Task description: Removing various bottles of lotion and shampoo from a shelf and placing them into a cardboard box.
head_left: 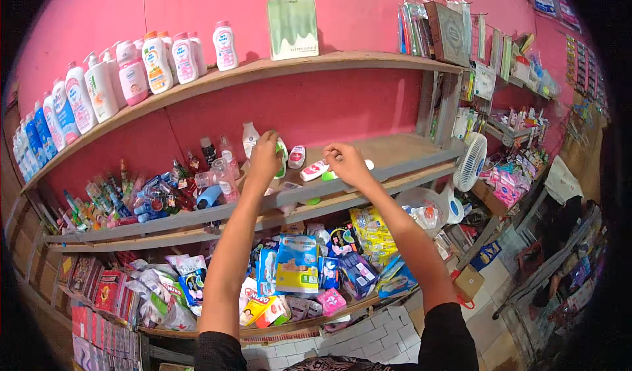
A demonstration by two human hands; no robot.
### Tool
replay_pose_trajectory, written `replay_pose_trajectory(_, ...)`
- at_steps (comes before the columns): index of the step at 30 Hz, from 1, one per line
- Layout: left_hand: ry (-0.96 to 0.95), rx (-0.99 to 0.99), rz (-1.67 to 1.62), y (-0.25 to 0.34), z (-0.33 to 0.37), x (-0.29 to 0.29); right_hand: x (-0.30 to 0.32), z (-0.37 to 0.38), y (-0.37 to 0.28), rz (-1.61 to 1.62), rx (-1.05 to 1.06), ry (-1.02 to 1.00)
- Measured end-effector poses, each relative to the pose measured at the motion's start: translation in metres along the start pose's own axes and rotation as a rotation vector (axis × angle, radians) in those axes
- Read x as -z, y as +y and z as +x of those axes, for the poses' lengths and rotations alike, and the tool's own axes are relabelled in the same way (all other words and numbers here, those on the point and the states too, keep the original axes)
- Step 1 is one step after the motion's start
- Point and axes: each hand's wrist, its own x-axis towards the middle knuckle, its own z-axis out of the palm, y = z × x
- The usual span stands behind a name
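Observation:
Both my arms reach out to the middle shelf. My left hand (265,157) is closed at the top of a white-and-green bottle (282,158), which it partly hides. A white bottle (250,138) stands just behind that hand. My right hand (349,165) has curled fingers at the end of a tilted white bottle with a pink-red label (313,170); the fingertips partly hide the contact. Beneath that hand a green-and-white item (329,175) shows in part. Between my hands, further back, stands a small white-and-pink bottle (297,156).
Perfume bottles and small containers (161,196) crowd the middle shelf's left. Lotion and powder bottles (131,78) line the upper shelf (355,59), with a green box (293,30). Below lie packs of diapers (297,264) and other packets. A white fan (471,162) stands at right.

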Motion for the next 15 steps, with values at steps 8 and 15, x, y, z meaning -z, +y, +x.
replay_pose_trajectory(8, -0.461, 0.022, 0.323, -0.039, 0.006, -0.034, -0.017, 0.008, 0.018, -0.099, 0.044, -0.059)
replay_pose_trajectory(15, -0.568, 0.100, 0.175, -0.038, 0.022, -0.027, -0.032, 0.038, 0.029, -0.189, 0.082, -0.049)
